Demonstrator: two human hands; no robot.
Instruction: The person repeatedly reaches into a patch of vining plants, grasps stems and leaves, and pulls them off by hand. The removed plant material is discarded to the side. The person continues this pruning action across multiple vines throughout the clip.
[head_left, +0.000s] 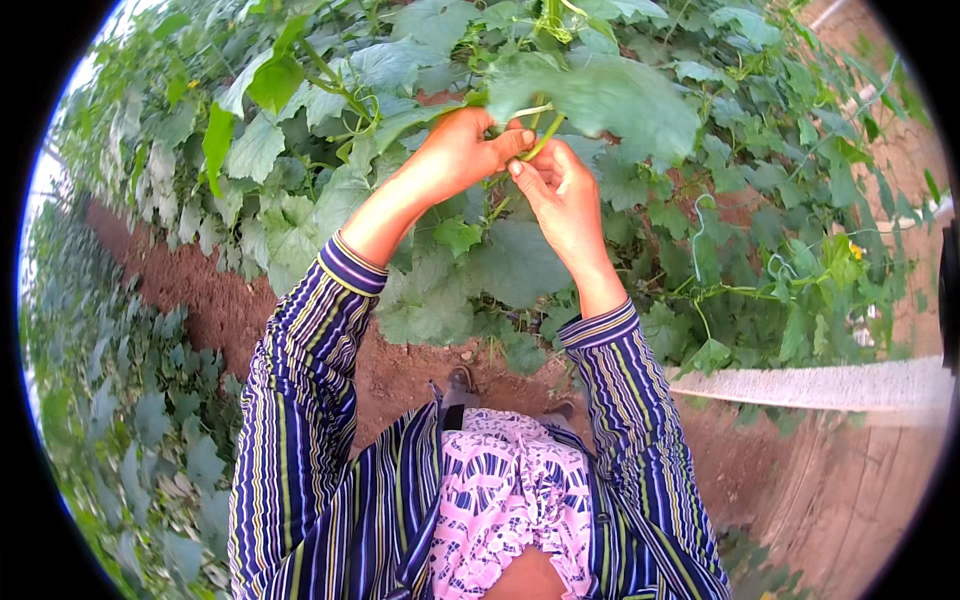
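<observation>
Both my hands meet at a green vine stem (546, 138) near the top middle of the view. My left hand (469, 150) comes from the left, with its thumb and fingers pinched on the stem. My right hand (559, 191) is just beside it on the right, with thumb and forefinger on the stem's lower end. A broad green leaf (615, 101), slightly blurred, spreads above and to the right of my hands. A thin pale stem or tendril lies over the left fingers. The fingertips of my right hand are partly hidden behind the stem.
Dense vines with lobed leaves (442, 289) surround my hands. Teal twine (697, 236) hangs at the right. A whitish post or beam (817, 384) juts in at the right edge. Bare soil (397, 382) lies around my shoes (459, 379), and another leafy row (150, 420) stands at the left.
</observation>
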